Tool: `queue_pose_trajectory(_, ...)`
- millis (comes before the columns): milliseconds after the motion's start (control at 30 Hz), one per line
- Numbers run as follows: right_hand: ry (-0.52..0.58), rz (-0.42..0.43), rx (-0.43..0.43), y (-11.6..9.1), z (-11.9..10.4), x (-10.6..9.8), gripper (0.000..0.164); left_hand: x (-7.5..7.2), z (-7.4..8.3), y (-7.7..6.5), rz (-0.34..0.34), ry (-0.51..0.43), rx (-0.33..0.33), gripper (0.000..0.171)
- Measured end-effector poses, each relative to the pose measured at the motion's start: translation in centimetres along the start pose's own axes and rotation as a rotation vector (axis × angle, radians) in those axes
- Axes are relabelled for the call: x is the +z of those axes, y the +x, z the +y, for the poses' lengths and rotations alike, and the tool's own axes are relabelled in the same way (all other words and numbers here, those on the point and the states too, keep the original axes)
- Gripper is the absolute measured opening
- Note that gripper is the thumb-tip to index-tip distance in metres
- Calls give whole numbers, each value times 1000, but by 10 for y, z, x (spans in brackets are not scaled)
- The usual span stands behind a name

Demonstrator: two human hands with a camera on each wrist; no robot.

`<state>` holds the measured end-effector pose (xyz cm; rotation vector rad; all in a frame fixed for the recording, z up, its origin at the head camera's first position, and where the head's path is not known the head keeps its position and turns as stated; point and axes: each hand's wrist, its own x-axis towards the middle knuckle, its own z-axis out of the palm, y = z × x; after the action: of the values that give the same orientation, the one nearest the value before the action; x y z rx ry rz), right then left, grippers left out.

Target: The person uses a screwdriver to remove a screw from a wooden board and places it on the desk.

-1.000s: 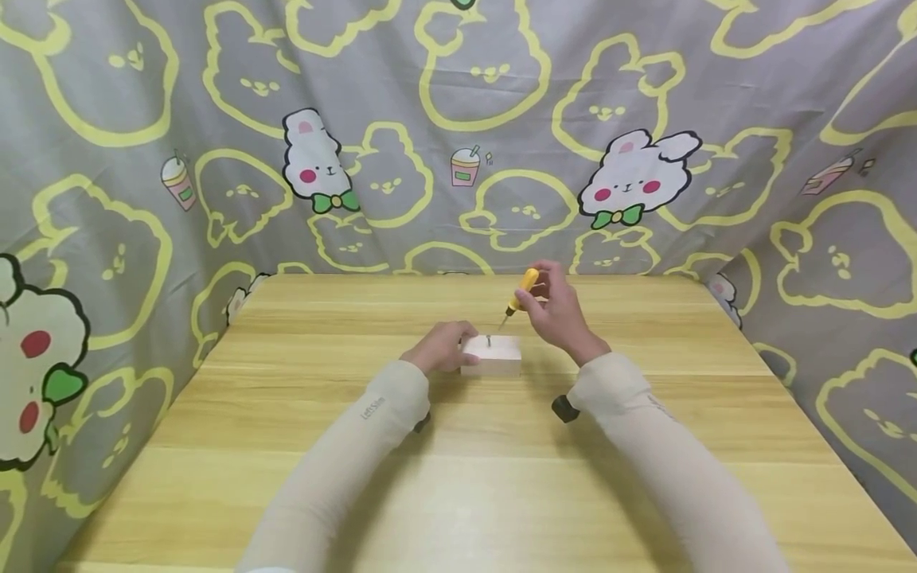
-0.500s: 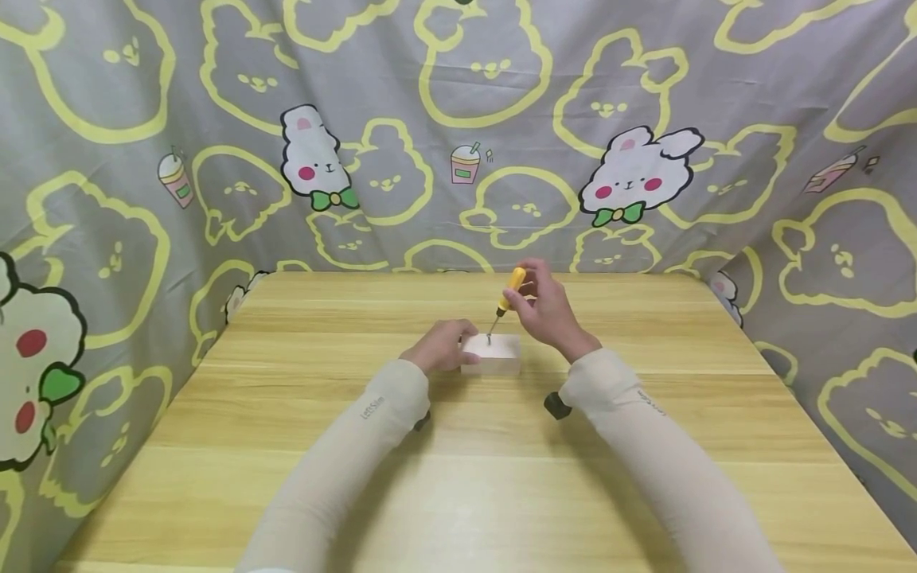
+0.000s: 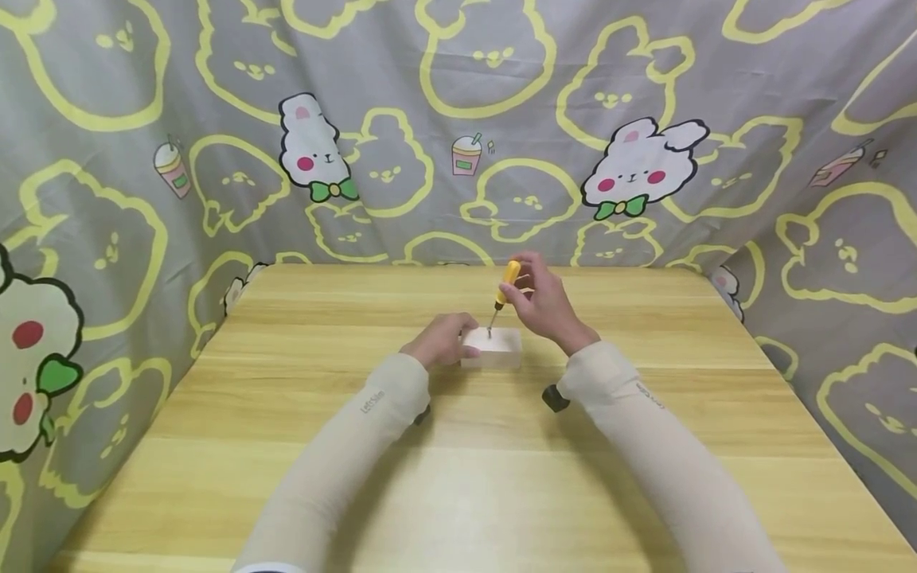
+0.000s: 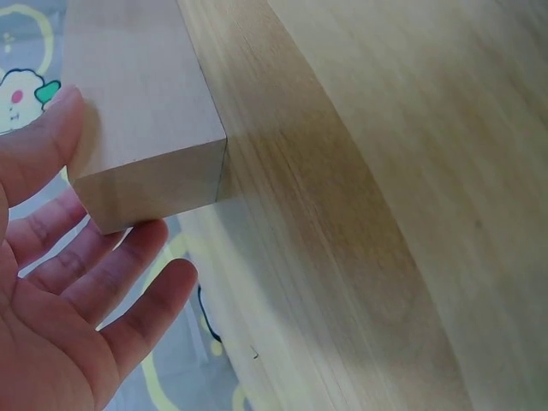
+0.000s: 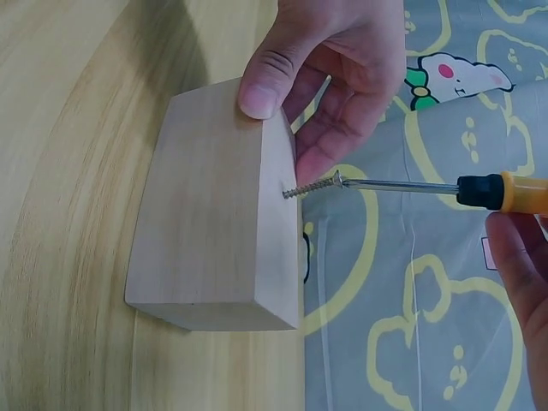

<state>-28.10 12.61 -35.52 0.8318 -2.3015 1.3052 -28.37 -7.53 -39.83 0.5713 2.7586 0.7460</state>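
A pale wooden block [image 3: 493,358] lies on the table, its left end gripped by my left hand [image 3: 442,341]. In the left wrist view the thumb [image 4: 44,141] is on one face of the block [image 4: 145,86] and the fingers are on the opposite side. A threaded screw [image 5: 312,187] stands in the block's top face, most of its length exposed and slightly tilted. My right hand [image 3: 546,304] holds a screwdriver [image 3: 509,280] by its yellow handle between thumb and fingers. The screwdriver's metal shaft [image 5: 398,185] meets the screw's head.
The wood-grain table [image 3: 458,493] extends around the block. A grey curtain [image 3: 444,199] with cartoon prints hangs along its back and sides. Small black devices [image 3: 555,398] show beneath both sleeved wrists.
My right hand has moved left and down with the screwdriver, bringing its tip from above the block onto the screw. My left hand keeps its grip on the block.
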Motion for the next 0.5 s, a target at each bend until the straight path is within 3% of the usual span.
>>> queue_pose_trajectory(500,-3,-21,-7,4,0,1,38,-4,-4,3,-31,40,23,55)
